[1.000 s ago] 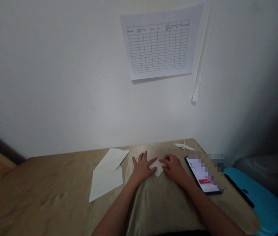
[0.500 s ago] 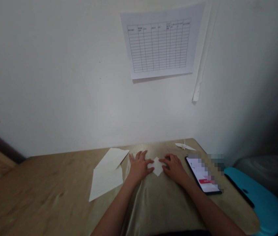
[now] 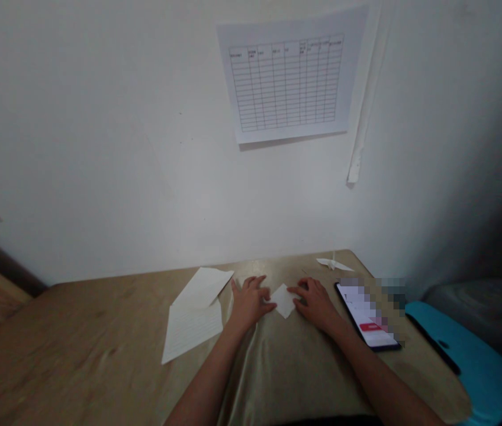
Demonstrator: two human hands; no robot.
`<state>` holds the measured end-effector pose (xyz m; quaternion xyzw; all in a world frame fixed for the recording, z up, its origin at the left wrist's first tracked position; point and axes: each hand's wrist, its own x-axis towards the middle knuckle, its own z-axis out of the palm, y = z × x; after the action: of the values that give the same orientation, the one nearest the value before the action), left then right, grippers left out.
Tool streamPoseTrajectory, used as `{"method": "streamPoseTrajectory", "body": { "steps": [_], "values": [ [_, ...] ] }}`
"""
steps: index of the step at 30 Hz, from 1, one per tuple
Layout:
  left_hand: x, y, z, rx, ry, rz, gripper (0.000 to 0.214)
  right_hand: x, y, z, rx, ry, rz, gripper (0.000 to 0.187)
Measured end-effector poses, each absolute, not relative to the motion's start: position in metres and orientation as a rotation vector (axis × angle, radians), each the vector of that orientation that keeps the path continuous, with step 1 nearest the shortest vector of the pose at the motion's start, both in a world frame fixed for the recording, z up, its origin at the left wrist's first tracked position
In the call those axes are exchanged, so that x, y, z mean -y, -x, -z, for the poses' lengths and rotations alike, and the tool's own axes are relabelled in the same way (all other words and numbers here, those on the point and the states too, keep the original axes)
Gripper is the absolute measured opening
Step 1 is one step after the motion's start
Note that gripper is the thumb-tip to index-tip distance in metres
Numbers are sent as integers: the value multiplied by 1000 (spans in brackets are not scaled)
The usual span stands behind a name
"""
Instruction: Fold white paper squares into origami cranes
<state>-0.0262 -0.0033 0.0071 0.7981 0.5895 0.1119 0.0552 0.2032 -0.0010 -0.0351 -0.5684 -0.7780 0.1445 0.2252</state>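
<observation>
A small folded paper (image 3: 285,302), white and diamond-shaped, lies on the cloth-covered table between both hands. At its left corner is my left hand (image 3: 251,302), with the thumb touching the paper, the index finger bent close by and the other fingers raised. My right hand (image 3: 314,300) grips the opposite corner, index finger on the upper right edge and thumb on the lower one. Left of my left hand lie lined paper sheets (image 3: 193,331), partly overlapping and creased. A white folded paper piece (image 3: 334,264) with pointed ends sits near the table's far right corner.
A phone (image 3: 369,319) with a lit screen, partly pixelated, lies right of my right hand. A turquoise object (image 3: 464,361) stands beyond the table's right edge. On the wall behind hangs a printed table sheet (image 3: 290,83). Beige cloth (image 3: 100,343) covers the table.
My left index finger has drawn back slightly to the left from the folded paper, uncovering more of its upper left edge. My right hand stays in place.
</observation>
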Motion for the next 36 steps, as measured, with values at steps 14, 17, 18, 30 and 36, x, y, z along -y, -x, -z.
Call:
{"method": "streamPoseTrajectory", "body": {
  "steps": [14,17,18,30,36],
  "values": [
    [0,23,6,-1718,-2431,-397,20,2,-205,35,2143,1564,-413,41],
    [-3,25,7,-1722,-2438,-335,22,1,-205,36,2150,1563,-404,41],
    [-4,25,8,-1727,-2441,-314,23,0,-205,37,2155,1563,-402,41],
    [-11,22,8,-1699,-2482,-184,53,1,-204,34,2171,1571,-387,41],
    [-12,15,12,-1709,-2500,-281,42,-1,-204,37,2176,1580,-364,40]
  ]
}}
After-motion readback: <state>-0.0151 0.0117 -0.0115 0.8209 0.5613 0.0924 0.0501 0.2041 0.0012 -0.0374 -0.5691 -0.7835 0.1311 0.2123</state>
